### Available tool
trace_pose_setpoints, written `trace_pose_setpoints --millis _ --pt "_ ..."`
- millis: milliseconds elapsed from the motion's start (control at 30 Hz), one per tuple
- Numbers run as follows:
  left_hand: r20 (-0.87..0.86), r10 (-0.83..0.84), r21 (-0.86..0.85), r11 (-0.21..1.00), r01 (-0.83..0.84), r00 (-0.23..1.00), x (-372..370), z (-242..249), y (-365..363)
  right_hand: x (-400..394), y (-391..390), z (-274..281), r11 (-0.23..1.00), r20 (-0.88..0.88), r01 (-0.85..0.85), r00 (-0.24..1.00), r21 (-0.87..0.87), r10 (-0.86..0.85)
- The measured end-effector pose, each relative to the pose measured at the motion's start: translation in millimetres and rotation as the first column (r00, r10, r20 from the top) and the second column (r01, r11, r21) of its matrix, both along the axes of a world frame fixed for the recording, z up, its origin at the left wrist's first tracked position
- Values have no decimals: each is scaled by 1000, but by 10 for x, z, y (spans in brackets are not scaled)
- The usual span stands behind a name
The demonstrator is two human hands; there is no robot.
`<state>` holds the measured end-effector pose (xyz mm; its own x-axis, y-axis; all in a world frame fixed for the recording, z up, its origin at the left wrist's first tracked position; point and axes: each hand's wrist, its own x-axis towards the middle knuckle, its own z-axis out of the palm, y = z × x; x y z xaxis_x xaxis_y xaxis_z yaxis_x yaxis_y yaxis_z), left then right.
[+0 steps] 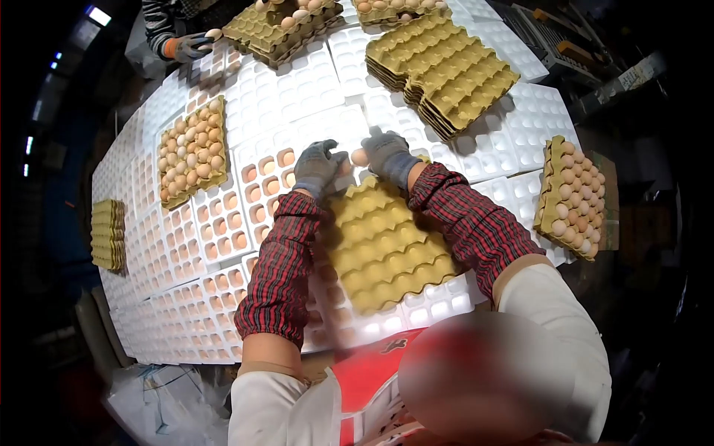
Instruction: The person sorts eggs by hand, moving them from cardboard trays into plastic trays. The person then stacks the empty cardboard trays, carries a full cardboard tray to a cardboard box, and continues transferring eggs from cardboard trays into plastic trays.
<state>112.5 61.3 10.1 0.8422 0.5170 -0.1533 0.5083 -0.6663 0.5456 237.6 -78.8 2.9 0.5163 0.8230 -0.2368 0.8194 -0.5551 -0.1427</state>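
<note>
My left hand [317,166], in a grey work glove, is closed with its fingers curled round a brown egg [344,165] over the white foam trays. Close beside it, my gloved right hand [390,154] pinches another brown egg [360,157] at its fingertips. Just below both hands, a yellowish pulp egg tray [390,245] lies between my forearms, with no eggs showing in its cups. Left of my left hand, a white foam tray [262,171] holds brown eggs in its square pockets.
A full egg tray [192,154] sits at left, another [570,197] at right. Stacked pulp trays [442,70] stand at upper right, more [108,235] at far left. Across the table, a co-worker's gloved hand [192,47] holds an egg near a tray stack [282,37].
</note>
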Motion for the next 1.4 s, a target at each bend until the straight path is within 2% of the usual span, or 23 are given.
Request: trace_pose_setpoints --millis 67,133,200,233,300,333,400,467,500,567,600,667,700,733,800,900,967,1000,1033,1100,1200,1267,1400 --pt "272 81 -76 995 -62 959 83 -121 190 22 78 181 994 -102 86 992 64 -79" --pt "336 30 -115 993 9 941 200 -95 205 99 174 237 988 -178 13 984 153 15" --pt "173 -294 259 934 245 940 314 -512 421 191 336 273 986 -151 -140 980 -85 127" --pt "106 -335 293 910 292 936 289 -408 369 260 383 126 990 -115 -93 988 108 106" --pt "330 -173 164 979 124 928 160 -277 162 422 465 -29 907 -118 -48 987 419 107" --pt "426 -83 88 995 50 901 75 -192 28 414 520 113 875 -270 114 963 470 20" --pt "335 -64 -125 986 111 940 -138 12 -399 435 670 -56 789 -122 77 993 610 -3" --pt "271 -185 -129 966 226 945 -242 47 -843 439 615 -225 974 27 34 999 224 -41" --pt "300 -256 22 965 262 919 -253 102 -1005 457 520 -34 999 -89 -3 996 35 6" --pt "289 -373 201 924 325 882 -219 100 -1203 572 230 -57 918 -298 69 953 389 55" --pt "271 -387 263 911 319 882 -170 47 -1273 521 -64 178 786 -509 251 856 565 93" --pt "222 -400 390 872 295 889 -88 -44 -1397 397 -704 409 682 -673 475 739 556 35" --pt "175 -397 341 883 322 901 -42 -41 -1431 324 -1050 440 648 -522 379 853 660 33" --pt "153 -392 380 871 312 907 -10 -35 -1473 149 -1373 542 665 -605 508 789 547 -105" --pt "111 -379 353 879 320 919 50 -69 -1521 -153 -1947 379 761 -343 399 907 512 -245" --pt "515 -214 120 977 177 830 -21 106 -1343 -543 -2446 193 843 -430 473 837 255 -339" --pt "642 -47 6 998 56 765 -91 195 -943 -684 -2525 87 790 -526 509 800 342 -288" --pt "568 42 -86 996 9 822 -167 442 -702 -729 -2522 147 780 -583 550 752 300 -306" --pt "612 32 15 999 -52 790 -112 6 -243 -752 -2535 103 780 -594 534 758 327 -270" --pt "410 57 78 992 -98 910 -181 -95 261 -732 -2545 32 775 -602 500 773 387 -199" --pt "-71 -214 293 929 225 974 -194 -203 634 -785 -2588 141 720 -659 566 724 401 -202" --pt "269 -212 241 959 148 940 -295 -250 691 -801 -2688 357 645 -629 574 756 505 -181" --pt "485 -7 -139 987 85 874 -898 46 528 -492 -2816 877 456 -661 688 708 564 -250"
